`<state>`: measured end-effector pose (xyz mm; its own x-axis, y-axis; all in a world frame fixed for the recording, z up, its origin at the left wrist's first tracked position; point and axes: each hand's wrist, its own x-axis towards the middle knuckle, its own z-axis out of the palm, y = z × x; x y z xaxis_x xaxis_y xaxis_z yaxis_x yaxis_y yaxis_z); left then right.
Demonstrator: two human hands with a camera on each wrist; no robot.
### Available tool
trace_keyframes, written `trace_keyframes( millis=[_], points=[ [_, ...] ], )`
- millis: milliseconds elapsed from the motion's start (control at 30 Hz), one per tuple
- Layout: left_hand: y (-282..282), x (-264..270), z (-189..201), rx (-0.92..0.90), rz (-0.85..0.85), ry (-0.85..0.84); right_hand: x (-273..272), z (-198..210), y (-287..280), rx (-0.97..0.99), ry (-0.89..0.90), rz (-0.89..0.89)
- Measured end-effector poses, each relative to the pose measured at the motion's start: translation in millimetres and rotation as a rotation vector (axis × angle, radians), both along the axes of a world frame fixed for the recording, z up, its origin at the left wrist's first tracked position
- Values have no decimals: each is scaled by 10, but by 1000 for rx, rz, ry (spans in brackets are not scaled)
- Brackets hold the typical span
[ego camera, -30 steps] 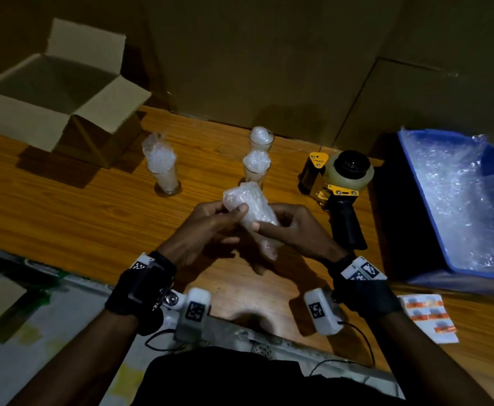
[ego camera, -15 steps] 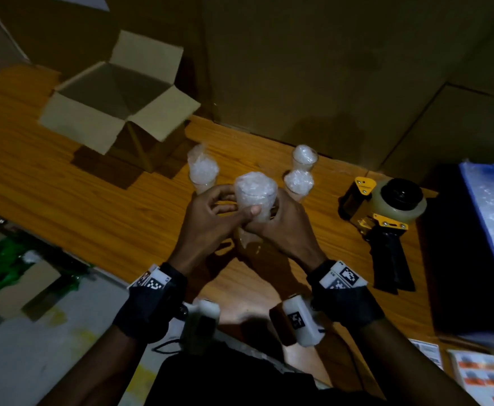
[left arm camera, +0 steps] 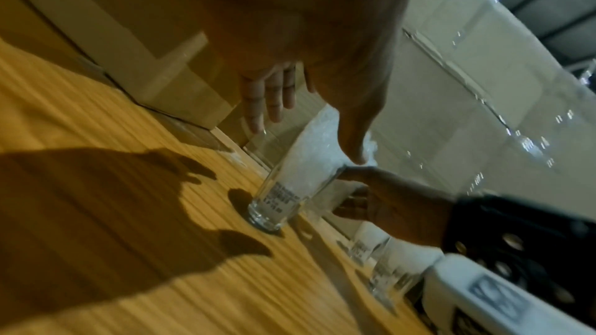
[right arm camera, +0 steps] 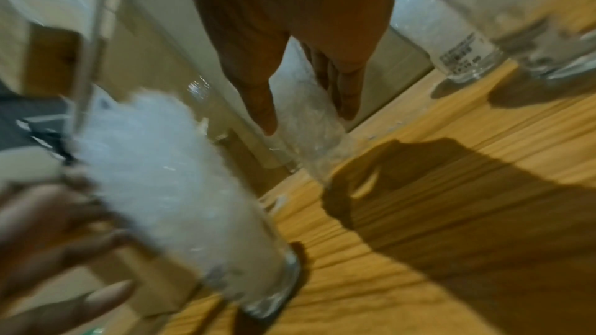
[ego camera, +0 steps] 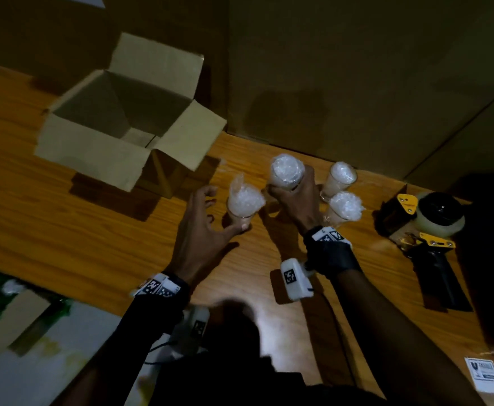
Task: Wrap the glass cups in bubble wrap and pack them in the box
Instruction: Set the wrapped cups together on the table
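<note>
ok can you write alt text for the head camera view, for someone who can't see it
Seen from above, the right hand grips a bubble-wrap-stuffed glass while the open left hand reaches around another stuffed glass on a wooden table. An open cardboard box stands at left, a tape dispenser at right.

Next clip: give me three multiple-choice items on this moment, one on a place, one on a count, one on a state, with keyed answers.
1. Where is the cardboard box?
A. Far left on the table
B. Right of the tape dispenser
C. On the floor

2. How many glass cups stuffed with bubble wrap show?
A. Two
B. Four
C. Six

3. What is the right hand doing?
A. Resting flat on the table
B. Gripping a stuffed cup
C. Holding the tape dispenser

Answers:
1. A, it stands open, far left on the wooden table.
2. B, the head view shows four.
3. B, its fingers curl round the held cup; the tape dispenser lies untouched.
</note>
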<state>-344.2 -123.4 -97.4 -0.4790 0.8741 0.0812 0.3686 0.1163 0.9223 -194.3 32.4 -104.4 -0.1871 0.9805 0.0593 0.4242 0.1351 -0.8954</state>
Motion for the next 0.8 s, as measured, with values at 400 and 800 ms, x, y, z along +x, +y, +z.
trace_keyframes(
  millis=[400, 800],
  points=[
    [312, -99, -219, -51, -161, 153, -286, -324, 319, -13, -121, 12],
    [347, -115, -239, -89, -172, 98, -277, -254, 380, -84, -135, 59]
  ],
)
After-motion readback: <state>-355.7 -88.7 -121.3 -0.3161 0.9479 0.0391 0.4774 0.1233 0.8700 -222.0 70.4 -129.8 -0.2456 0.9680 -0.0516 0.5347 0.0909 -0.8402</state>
